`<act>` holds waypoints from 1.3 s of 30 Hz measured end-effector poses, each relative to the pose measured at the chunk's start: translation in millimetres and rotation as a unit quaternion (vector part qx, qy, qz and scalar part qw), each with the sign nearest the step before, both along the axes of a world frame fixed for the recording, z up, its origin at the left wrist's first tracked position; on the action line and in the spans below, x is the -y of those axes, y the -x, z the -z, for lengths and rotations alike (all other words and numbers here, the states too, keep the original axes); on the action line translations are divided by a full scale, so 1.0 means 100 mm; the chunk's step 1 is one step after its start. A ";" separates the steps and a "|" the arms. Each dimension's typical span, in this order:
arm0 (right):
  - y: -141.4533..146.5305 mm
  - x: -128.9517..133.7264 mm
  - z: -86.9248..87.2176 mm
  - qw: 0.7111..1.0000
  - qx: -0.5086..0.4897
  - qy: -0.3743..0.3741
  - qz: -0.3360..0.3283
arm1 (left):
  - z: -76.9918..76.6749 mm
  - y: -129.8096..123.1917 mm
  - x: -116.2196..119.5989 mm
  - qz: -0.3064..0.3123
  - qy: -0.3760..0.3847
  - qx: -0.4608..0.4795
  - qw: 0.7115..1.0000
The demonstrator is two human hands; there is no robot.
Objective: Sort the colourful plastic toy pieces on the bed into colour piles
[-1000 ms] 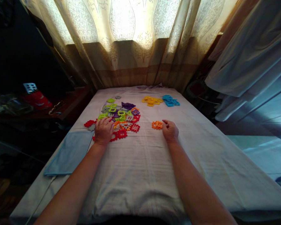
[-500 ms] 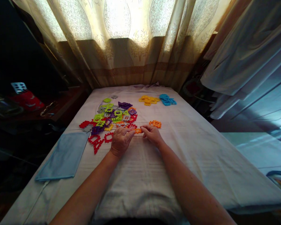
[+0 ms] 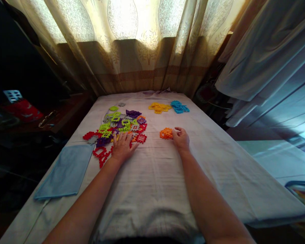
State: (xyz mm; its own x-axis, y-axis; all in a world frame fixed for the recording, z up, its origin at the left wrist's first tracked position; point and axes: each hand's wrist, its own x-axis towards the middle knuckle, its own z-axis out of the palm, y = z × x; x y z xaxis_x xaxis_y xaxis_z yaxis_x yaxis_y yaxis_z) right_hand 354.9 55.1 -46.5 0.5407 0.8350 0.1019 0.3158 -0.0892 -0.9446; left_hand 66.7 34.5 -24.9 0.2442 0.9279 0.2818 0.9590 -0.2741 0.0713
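right grip [image 3: 181, 139]: fingers curled at the right edge of the orange pieces [image 3: 165, 133]; from my feed i can't tell if it's pinching one. orange pieces sit in a small stack on the table [image 3: 149, 193], right of the mixed pile [image 3: 125, 125] and apart from it.

left grip [image 3: 122, 148]: open, fingers spread, palm down over the near edge of the mixed pile. i see green, purple, grey and red in there. red pieces [image 3: 101, 152] stick out just left of that wrist.

further out: yellow pieces [image 3: 159, 108] and blue pieces [image 3: 179, 107] heaped side by side, beyond the orange. light blue pad [image 3: 66, 169] lies flat at left, white cord [image 3: 35, 222] running off its near edge. patterned curtain [image 3: 147, 57] hangs behind the far edge.
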 end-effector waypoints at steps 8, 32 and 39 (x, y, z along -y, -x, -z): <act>0.01 0.03 0.00 0.993 0.107 0.054 0.023 | 0.03 0.16 0.17 0.058 -0.021 0.028 0.998; 1.44 -0.02 -0.30 0.835 0.435 -0.056 -0.333 | 0.09 0.50 0.38 0.072 -0.062 0.119 0.988; 1.50 -0.07 -0.18 0.836 0.430 -0.041 -0.339 | 0.11 0.50 0.36 0.093 -0.036 0.130 0.986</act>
